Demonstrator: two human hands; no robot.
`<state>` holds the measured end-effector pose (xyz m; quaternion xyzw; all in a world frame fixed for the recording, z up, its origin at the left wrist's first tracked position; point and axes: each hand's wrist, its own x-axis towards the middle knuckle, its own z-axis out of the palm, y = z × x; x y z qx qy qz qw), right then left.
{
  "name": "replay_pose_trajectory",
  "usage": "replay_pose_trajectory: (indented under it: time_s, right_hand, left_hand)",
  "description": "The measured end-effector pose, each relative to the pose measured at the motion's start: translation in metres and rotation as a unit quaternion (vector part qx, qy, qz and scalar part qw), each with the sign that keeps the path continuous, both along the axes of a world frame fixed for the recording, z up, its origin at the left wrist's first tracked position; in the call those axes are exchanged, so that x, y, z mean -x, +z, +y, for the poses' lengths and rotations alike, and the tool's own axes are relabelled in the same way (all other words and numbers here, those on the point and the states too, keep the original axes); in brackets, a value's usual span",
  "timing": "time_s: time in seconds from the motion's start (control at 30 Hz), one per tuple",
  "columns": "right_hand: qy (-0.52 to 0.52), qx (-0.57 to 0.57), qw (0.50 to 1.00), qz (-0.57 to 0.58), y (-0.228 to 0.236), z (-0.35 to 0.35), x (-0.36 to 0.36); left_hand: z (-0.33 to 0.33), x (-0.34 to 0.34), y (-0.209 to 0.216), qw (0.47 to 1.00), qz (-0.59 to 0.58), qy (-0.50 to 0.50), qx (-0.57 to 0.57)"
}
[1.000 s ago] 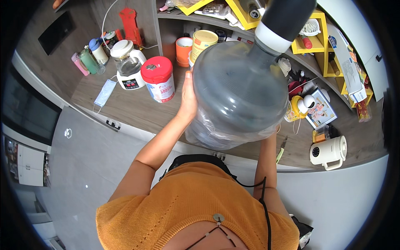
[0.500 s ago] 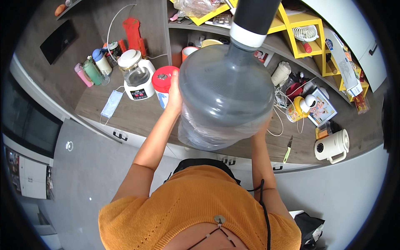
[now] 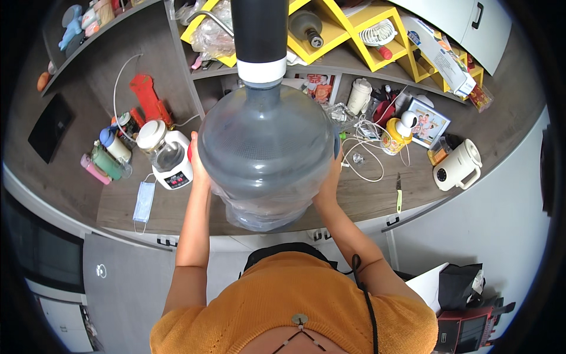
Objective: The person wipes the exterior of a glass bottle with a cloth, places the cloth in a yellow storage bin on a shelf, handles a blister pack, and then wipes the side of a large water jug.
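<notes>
A large, clear blue-grey water jug point(image 3: 268, 141) stands upright between my two hands, thin clear plastic wrap point(image 3: 265, 215) bunched round its lower part. On its neck sits a black and white bottle pump point(image 3: 261, 47) with a curved metal spout point(image 3: 215, 20). My left hand point(image 3: 201, 165) is closed against the jug's left side, its fingers partly behind it. From the right, my right hand point(image 3: 330, 180) grips the other side, most fingers hidden. Whether the jug's base touches the counter I cannot tell.
On the wooden counter point(image 3: 368, 203), a glass kettle on a white base point(image 3: 171, 156) and a face mask point(image 3: 144, 200) lie left. Right are a tangled white cable point(image 3: 368, 141), a knife point(image 3: 399, 197), a yellow container point(image 3: 395, 138) and a cream kettle point(image 3: 457, 165). Yellow shelves point(image 3: 330, 41) stand behind.
The jug with its pump appears farther left in view, both hands still on it. The view itself has shifted. The red-lidded can is now almost wholly hidden behind my left hand and the jug.
</notes>
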<state>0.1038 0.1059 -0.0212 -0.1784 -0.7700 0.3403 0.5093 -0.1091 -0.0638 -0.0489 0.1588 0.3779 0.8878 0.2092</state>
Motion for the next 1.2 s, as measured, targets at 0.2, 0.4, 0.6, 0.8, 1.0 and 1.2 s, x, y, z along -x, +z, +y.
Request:
replay_pose_trajectory:
  time_s: [0.2, 0.4, 0.6, 0.8, 1.0, 1.2]
  right_hand:
    - [0.099, 0.233, 0.961, 0.108, -0.01, -0.01, 0.001]
    - [0.176, 0.431, 0.857, 0.221, 0.0, -0.035, 0.002]
    - [0.157, 0.329, 0.912, 0.188, -0.013, -0.038, 0.004]
    - [0.181, 0.333, 0.909, 0.174, -0.016, -0.04, -0.003]
    - [0.176, 0.309, 0.928, 0.108, -0.02, -0.014, -0.013]
    - [0.269, 0.333, 0.887, 0.173, -0.002, 0.032, -0.012]
  left_hand:
    - [-0.005, 0.013, 0.002, 0.999, 0.0, -0.041, -0.002]
    - [-0.011, 0.025, 0.001, 0.989, -0.027, -0.137, -0.056]
    - [-0.014, 0.052, -0.007, 0.99, -0.022, -0.135, -0.019]
    - [-0.015, 0.011, 0.025, 0.996, -0.046, -0.081, -0.013]
    - [-0.024, 0.014, 0.014, 0.998, 0.058, 0.023, 0.002]
    - [-0.032, -0.05, 0.04, 0.941, 0.225, 0.228, 0.109]
